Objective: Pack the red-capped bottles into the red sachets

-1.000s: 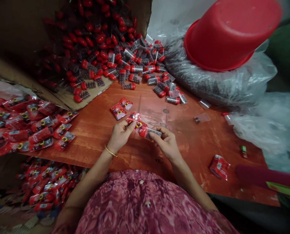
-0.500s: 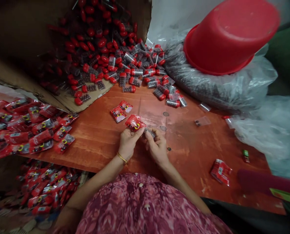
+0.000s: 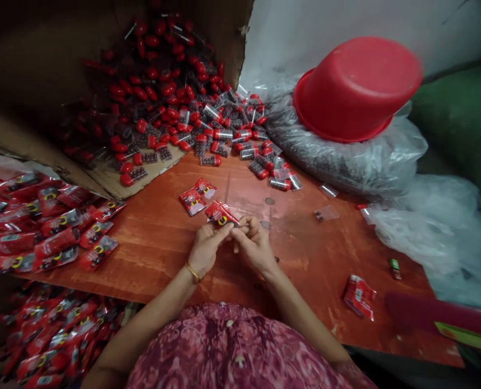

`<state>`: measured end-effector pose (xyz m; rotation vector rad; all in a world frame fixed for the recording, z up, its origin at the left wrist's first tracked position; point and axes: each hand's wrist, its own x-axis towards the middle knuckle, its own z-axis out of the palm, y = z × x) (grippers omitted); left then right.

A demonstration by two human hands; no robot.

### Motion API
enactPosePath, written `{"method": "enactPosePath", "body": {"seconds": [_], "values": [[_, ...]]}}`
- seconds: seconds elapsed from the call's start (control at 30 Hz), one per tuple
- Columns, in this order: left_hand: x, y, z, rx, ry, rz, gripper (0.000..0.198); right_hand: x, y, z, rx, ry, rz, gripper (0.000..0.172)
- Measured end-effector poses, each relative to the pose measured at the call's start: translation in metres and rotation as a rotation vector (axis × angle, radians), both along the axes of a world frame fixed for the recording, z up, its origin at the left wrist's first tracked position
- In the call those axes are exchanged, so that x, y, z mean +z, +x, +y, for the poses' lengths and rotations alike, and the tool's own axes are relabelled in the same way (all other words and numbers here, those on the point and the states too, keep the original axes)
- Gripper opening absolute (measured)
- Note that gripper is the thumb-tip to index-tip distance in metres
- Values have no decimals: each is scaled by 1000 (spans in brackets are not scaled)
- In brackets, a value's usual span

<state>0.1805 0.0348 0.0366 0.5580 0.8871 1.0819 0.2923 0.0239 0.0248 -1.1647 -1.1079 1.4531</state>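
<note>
My left hand [image 3: 206, 247] and my right hand [image 3: 253, 244] meet over the red-brown table [image 3: 305, 254], fingers pinched together on a small red printed packet [image 3: 221, 213]. The packet sticks out above my left fingers; the clear red-capped tube seen earlier is hidden inside it or behind my fingers. A gold bangle sits on my left wrist. Two more red packets [image 3: 194, 196] lie just beyond my hands.
A tipped cardboard box [image 3: 114, 178] spills several red-capped clear tubes [image 3: 208, 129] at the back. Filled red packets [image 3: 49, 227] pile at the left and on the floor. A red basin [image 3: 356, 86] rests on a plastic bag [image 3: 357, 162]. A lone packet [image 3: 358, 296] lies at the right.
My hands have drawn together; the tube that stuck out of the packet toward my right hand has gone in out of sight. The camera has tilted slightly.
</note>
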Motion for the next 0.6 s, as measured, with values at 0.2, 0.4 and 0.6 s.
{"method": "enactPosePath", "body": {"seconds": [0.2, 0.4, 0.6], "values": [[0, -31, 4, 206, -133, -26, 34, 2, 12, 57, 13, 293, -527, 35], [-5, -126, 2, 902, -124, 14, 24, 13, 60, 191, -266, 332, -1368, 62], [-7, -137, -10, 907, -157, 107, 50, -2, 42, 249, -68, 278, -1519, 67]]}}
